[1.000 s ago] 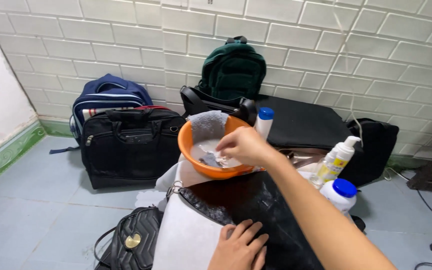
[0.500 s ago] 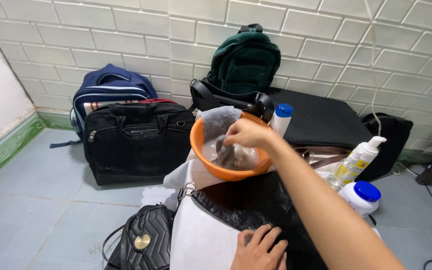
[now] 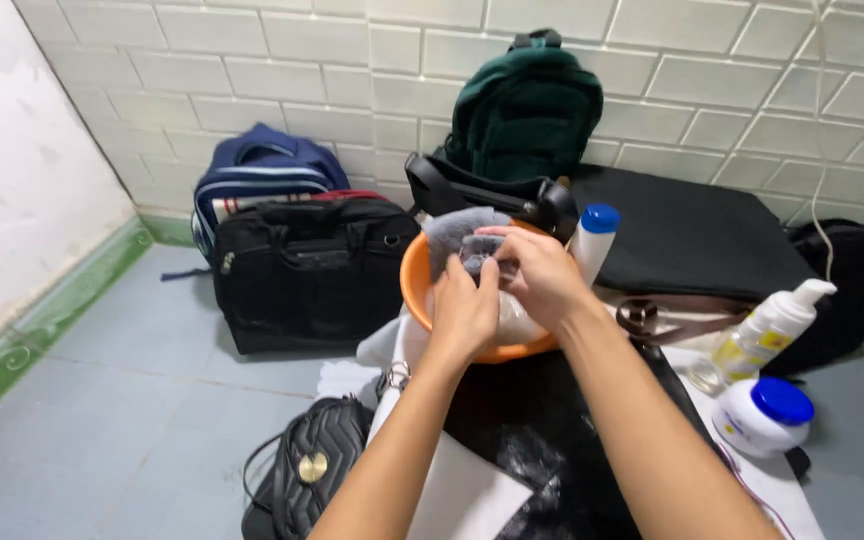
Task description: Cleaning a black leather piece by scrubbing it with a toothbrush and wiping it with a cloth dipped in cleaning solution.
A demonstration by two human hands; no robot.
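Before you runs a white tiled wall [image 3: 252, 60] above a grey-blue tiled floor [image 3: 82, 420]. Against the wall, a wide flat black case [image 3: 692, 235] lies to the right, with a dark green backpack [image 3: 527, 105] standing upright behind its left end. To the left sits a black duffel bag [image 3: 312, 270], and a blue backpack [image 3: 257, 175] leans on the wall just behind it. Directly below your arms lies a black bag [image 3: 542, 450] with a white sheet [image 3: 457, 495] over its near left part, and a small black quilted handbag [image 3: 307, 465] with a round gold clasp rests on the floor to its left.

The orange basin [image 3: 417, 285] sits just beyond the black bag, in front of the green backpack. Both your hands meet over it. Your left hand [image 3: 464, 310] is curled, fingers closed on the grey cloth [image 3: 477, 245], which is bunched above the basin. Your right hand [image 3: 537, 275] is closed on the same cloth from the right side, fingers wrapped over its top.

A white bottle with a blue cap [image 3: 592, 240] stands just behind your right hand. Farther right stand a white pump bottle [image 3: 767, 330] and, nearer you, a squat white jar with a blue lid [image 3: 764, 415].
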